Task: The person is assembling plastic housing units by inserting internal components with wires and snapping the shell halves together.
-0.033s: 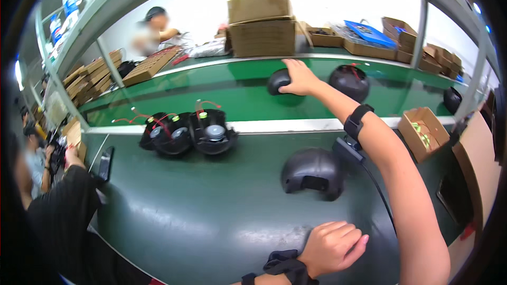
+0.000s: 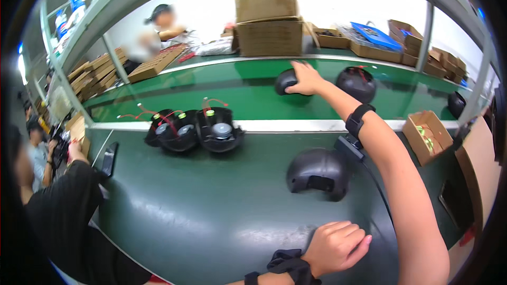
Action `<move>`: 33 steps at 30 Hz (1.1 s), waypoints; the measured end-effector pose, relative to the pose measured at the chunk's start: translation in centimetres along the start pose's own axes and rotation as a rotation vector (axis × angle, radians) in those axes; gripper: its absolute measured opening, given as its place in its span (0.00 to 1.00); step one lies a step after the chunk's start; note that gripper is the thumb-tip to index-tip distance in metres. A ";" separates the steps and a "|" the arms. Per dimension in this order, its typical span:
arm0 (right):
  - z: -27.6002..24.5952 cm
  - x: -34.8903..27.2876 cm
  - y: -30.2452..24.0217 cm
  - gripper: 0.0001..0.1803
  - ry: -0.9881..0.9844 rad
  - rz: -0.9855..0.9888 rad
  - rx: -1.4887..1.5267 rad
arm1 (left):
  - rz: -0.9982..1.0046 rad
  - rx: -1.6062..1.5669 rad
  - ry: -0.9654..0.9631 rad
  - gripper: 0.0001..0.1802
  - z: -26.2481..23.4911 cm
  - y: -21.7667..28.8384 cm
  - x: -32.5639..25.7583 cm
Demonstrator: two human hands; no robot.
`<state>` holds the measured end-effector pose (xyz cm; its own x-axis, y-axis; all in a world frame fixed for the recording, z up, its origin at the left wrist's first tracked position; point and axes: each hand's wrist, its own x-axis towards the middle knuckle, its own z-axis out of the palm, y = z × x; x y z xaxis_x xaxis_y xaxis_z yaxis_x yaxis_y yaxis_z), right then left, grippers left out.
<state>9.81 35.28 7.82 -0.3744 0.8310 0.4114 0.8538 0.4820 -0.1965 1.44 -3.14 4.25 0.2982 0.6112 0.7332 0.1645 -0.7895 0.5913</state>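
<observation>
Reaching across to the green conveyor belt (image 2: pixel 237 92), my right hand (image 2: pixel 308 79) grips a black rounded shell (image 2: pixel 285 82), thumb and fingers round its right side. A larger black shell (image 2: pixel 356 84) with red wires lies just right of that hand, partly behind my forearm. My left hand (image 2: pixel 337 247) rests loosely curled on the dark green worktop (image 2: pixel 211 211) near its front, with nothing visible in it. Beyond it lies a black curved shell (image 2: pixel 318 173) with a notch in its edge. To the left, open black housings (image 2: pixel 221 132) hold round speakers and red wires.
A white rail (image 2: pixel 274 125) divides worktop and belt. At right stand a small carton (image 2: pixel 428 134) with green parts and a cardboard sheet (image 2: pixel 478 166). A phone (image 2: pixel 109 159) lies at left beside a co-worker's dark sleeve (image 2: pixel 68 195). Large cartons (image 2: pixel 269 37) stand behind the belt.
The whole scene sits slightly farther right in the picture. My right hand stays on the black shell and my left hand keeps its place on the worktop.
</observation>
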 end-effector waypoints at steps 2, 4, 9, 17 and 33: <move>1.3 0.3 3.1 0.53 -0.064 0.078 -0.003 | 0.030 -0.004 0.001 0.14 0.3 0.0 0.1; 0.8 -0.4 4.1 0.47 0.017 0.087 -0.035 | 0.036 -0.033 -0.015 0.13 0.4 -0.1 -0.2; -7.1 -5.2 -0.2 0.45 -0.301 -0.134 0.148 | 0.011 -0.018 0.018 0.14 0.4 -0.3 -0.9; -13.9 -8.2 -9.4 0.35 -0.398 -0.493 -0.102 | 0.053 -0.035 -0.030 0.13 0.9 -0.8 -0.4; 9.7 7.4 -29.6 0.31 -0.666 -0.344 0.282 | -0.116 -0.285 0.097 0.09 2.7 1.2 -1.0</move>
<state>-21.76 29.89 8.05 -0.8133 0.5712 -0.1103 0.5610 0.7197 -0.4090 3.87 -4.81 3.34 0.1996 0.7093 0.6760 -0.0824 -0.6753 0.7329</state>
